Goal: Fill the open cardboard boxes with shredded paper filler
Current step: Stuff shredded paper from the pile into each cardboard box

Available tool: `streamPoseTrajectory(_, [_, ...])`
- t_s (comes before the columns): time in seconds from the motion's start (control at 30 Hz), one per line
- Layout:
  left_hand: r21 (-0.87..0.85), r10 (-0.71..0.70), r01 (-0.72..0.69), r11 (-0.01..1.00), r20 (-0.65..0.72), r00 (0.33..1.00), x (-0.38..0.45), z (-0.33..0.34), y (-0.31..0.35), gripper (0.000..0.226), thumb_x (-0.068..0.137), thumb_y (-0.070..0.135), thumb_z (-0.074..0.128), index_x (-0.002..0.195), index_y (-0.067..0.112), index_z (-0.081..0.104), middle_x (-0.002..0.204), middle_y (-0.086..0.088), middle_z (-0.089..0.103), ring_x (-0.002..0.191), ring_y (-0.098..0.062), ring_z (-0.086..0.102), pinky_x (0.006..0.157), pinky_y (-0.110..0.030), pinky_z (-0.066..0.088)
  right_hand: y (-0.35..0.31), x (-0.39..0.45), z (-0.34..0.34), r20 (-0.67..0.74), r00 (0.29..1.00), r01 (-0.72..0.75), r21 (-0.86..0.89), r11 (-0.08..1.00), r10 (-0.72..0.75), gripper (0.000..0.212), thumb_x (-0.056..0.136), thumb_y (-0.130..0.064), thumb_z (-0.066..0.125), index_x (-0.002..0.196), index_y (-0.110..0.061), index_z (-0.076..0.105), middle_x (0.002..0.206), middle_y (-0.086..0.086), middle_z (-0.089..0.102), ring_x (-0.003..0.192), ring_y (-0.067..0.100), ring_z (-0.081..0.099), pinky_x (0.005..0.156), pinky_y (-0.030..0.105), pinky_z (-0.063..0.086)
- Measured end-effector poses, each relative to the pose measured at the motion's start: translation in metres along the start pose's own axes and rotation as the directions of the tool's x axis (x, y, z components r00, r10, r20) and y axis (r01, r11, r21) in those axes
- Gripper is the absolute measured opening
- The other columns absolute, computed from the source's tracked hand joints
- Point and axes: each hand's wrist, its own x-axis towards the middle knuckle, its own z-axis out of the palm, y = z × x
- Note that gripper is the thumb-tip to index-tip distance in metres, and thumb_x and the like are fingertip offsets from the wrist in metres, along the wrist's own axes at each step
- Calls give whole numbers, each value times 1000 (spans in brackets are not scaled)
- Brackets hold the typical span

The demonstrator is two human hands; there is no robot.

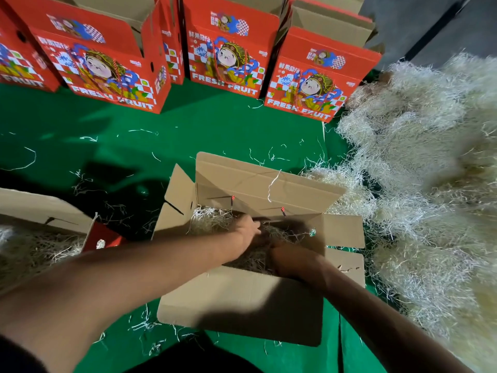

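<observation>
- I read "FRESH FRUIT" in white on the red boxes (113, 74) standing in a row along the far edge of the green floor covering (188, 130); I count four with their printed fronts plainly showing, each with a cartoon figure and Chinese characters too small for me to read.
- The open box (242, 300) in front of me lies with its long axis running left to right, opening upward, flaps spread.
- A second open box (40, 211) with filler sits at my left.
- My left hand (248, 228) reaches into the box, fingers lying fairly straight on the shredded paper (209, 219) inside.
- My right hand (287, 261) is buried in the filler; I cannot tell its fingers.
- One big heap of filler (419, 184) lies to the right.
</observation>
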Motion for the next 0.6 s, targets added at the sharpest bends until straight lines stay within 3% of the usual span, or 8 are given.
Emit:
streamPoseTrajectory(0.07, [35, -10, 9, 999, 16, 1000, 3, -4, 1, 69, 89, 9, 71, 147, 18, 34, 149, -3, 34, 127, -19, 51, 75, -27, 45, 4, -1, 3, 29, 1000, 8, 21, 1000, -9, 30, 101, -15, 50, 126, -3, 61, 126, 14, 63, 115, 27, 60, 96, 25, 43])
streamPoseTrajectory(0.13, [139, 22, -26, 990, 29, 999, 3, -9, 5, 71, 88, 8, 72, 148, 18, 34, 151, -2, 32, 133, -19, 44, 76, -28, 44, 6, -3, 5, 60, 997, 41, 14, 999, -42, 32, 103, -12, 46, 130, 0, 58, 132, 17, 59, 121, 28, 56, 97, 23, 36])
streamPoseTrajectory(0.3, [449, 211, -177, 876, -27, 977, 3, -1, 2, 61, 99, 13, 55, 152, 11, 26, 157, -1, 24, 139, -18, 33, 89, -23, 44, -3, -6, -2, -15, 1000, 5, -18, 1000, -5, 28, 101, -19, 50, 121, -3, 63, 123, 15, 65, 114, 29, 62, 98, 37, 50])
streamPoseTrajectory(0.37, [465, 222, -156, 872, -91, 971, -3, 3, -3, 52, 101, 13, 48, 150, 9, 30, 153, -3, 29, 126, -20, 44, 95, -27, 45, -9, -10, -6, -93, 996, -21, -102, 995, 11, 27, 101, -24, 50, 117, -8, 64, 120, 11, 65, 112, 28, 63, 94, 39, 53])
streamPoseTrajectory(0.43, [463, 250, -124, 877, -220, 943, -12, 5, -10, 43, 101, 14, 46, 143, 8, 44, 144, -5, 39, 100, -20, 49, 81, -28, 43, -12, -13, -6, -175, 984, -32, -181, 983, 0, 28, 100, -30, 50, 116, -13, 66, 120, 10, 65, 113, 27, 62, 93, 39, 52])
streamPoseTrajectory(0.47, [446, 279, -133, 885, -280, 919, -16, 8, -13, 40, 101, 16, 46, 140, 8, 49, 142, -5, 42, 102, -18, 46, 80, -27, 41, -13, -14, -6, -198, 980, -36, -215, 976, -7, 31, 99, -33, 51, 119, -15, 66, 128, 11, 61, 119, 28, 58, 97, 41, 50])
streamPoseTrajectory(0.53, [430, 346, -185, 884, -333, 877, -16, 16, -18, 39, 100, 20, 50, 137, 10, 54, 143, -3, 42, 122, -18, 39, 92, -30, 43, -13, -13, -5, -174, 985, -34, -261, 965, -12, 43, 98, -37, 53, 135, -15, 57, 152, 14, 39, 139, 32, 40, 110, 46, 40])
streamPoseTrajectory(0.6, [444, 383, -232, 866, -290, 877, -15, 20, -20, 36, 99, 23, 51, 133, 14, 61, 147, -1, 42, 131, -19, 34, 104, -34, 40, -12, -9, -4, -116, 993, -32, -245, 969, 4, 54, 99, -38, 54, 147, -14, 45, 161, 13, 25, 146, 32, 28, 116, 47, 33])
